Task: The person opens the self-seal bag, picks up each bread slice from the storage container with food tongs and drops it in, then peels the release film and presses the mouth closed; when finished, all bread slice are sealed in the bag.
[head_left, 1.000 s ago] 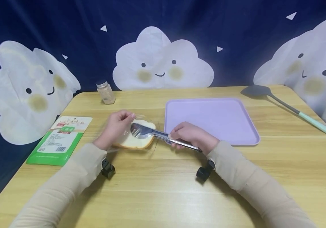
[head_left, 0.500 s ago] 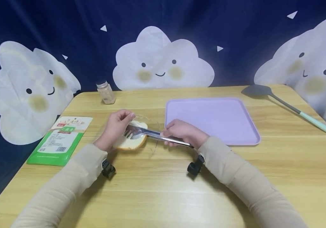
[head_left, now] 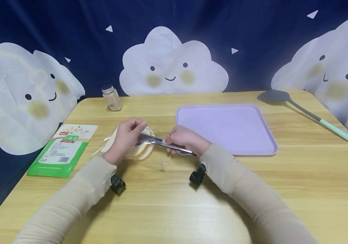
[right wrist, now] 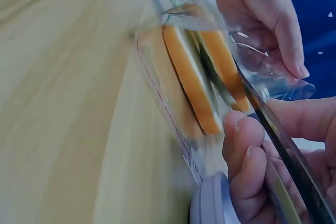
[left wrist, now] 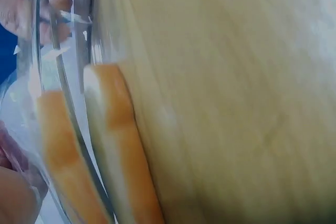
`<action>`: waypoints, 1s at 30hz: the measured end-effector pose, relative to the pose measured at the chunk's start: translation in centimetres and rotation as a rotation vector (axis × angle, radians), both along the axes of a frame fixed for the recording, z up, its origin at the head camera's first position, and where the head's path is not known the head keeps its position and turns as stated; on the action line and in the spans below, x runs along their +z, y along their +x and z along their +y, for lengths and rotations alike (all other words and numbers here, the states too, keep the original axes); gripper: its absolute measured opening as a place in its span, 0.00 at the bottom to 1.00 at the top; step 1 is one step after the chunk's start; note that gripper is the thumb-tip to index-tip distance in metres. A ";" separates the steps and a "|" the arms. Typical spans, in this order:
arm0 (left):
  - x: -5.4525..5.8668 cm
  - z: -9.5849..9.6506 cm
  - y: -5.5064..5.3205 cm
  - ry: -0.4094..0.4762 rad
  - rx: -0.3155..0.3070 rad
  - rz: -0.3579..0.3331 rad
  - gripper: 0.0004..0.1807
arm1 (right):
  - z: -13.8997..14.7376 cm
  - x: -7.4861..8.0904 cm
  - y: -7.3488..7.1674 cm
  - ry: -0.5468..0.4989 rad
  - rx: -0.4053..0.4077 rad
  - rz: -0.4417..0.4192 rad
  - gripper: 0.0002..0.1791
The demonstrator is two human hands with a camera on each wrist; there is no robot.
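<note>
Two slices of bread lie inside a clear plastic bag (right wrist: 181, 22) on the table, the upper slice (right wrist: 223, 59) a little apart from the lower slice (right wrist: 184, 72). My left hand (head_left: 124, 138) pinches the bag's top film at its mouth, fingers and thumb together. In my right hand (head_left: 186, 138) are metal tongs (head_left: 174, 146), held along their arms and reaching into the bag. One tong arm runs between the slices and the other passes over the upper one, as the right wrist view shows. Behind the left hand the tong tips are partly hidden in the head view.
A purple tray (head_left: 250, 147) lies just right of the bag. Left of it is a green and white packet (head_left: 61, 149), with a small capped jar (head_left: 112, 99) farther back. A spatula (head_left: 305, 113) with a mint handle lies at the back right.
My right hand has moved left, sliding the tongs deeper into the bag. The upper slice has shifted left, so the two slices' edges now show apart. My left hand stays nearly where it was.
</note>
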State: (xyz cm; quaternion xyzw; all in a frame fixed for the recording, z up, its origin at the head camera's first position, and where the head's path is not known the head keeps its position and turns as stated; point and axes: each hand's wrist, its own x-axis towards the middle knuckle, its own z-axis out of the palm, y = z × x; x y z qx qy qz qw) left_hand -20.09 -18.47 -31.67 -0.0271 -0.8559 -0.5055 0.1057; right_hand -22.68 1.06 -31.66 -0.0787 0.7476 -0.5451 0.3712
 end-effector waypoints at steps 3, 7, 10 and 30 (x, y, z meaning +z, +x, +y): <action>0.0 -0.3 0.0 -0.004 0.035 -0.004 0.13 | -0.9 0.3 -0.1 0.013 0.018 0.034 0.08; -0.1 -1.2 -0.2 -0.012 0.085 -0.019 0.15 | -2.4 0.7 -0.5 0.022 0.039 0.061 0.07; 0.3 -2.1 -0.6 0.000 0.118 -0.038 0.16 | -2.8 0.9 -0.9 0.009 0.056 0.040 0.09; 1.9 -2.9 -2.5 -0.214 0.085 -0.058 0.13 | 0.5 2.9 -1.3 0.087 0.130 0.141 0.14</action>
